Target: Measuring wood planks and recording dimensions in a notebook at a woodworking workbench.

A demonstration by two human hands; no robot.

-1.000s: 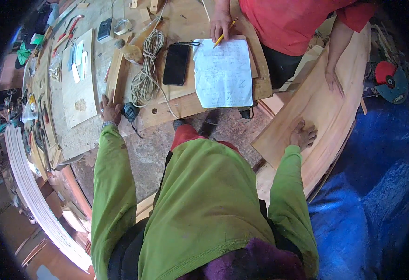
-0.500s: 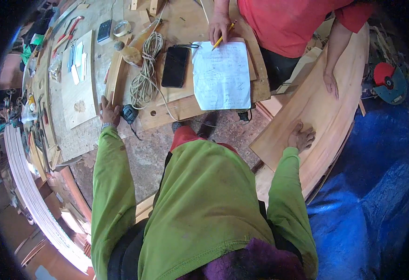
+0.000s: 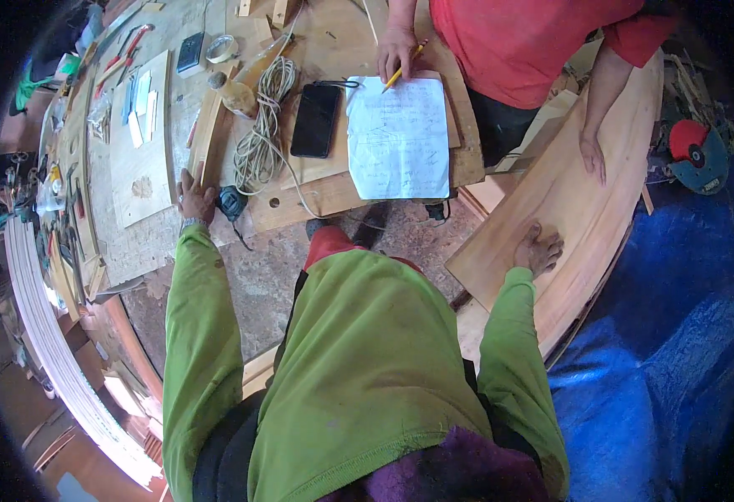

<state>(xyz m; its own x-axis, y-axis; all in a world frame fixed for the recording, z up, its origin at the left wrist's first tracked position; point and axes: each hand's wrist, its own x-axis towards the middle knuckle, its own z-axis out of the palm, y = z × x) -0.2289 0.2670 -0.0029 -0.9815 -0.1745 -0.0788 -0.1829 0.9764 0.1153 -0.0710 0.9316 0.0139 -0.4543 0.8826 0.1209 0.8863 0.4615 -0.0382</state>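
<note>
View slightly shifted — right hand (image 3: 538, 249) spread on plank (image 3: 585, 222), left hand (image 3: 195, 201) at wooden strip (image 3: 206, 134) — grip unclear

I record a dark phone (image 3: 315, 121) lying just right of a bundled pale rope (image 3: 260, 138). Left of the rope I find a bottle (image 3: 236, 97); beyond it, a tape roll (image 3: 227, 42) beside a dark box (image 3: 190, 53). On my right I note a creased blue tarp (image 3: 660, 360).

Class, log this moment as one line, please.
left hand: resting by wooden strip | right hand: resting on wooden board | co-worker's hand: holding yellow pencil over paper
</note>
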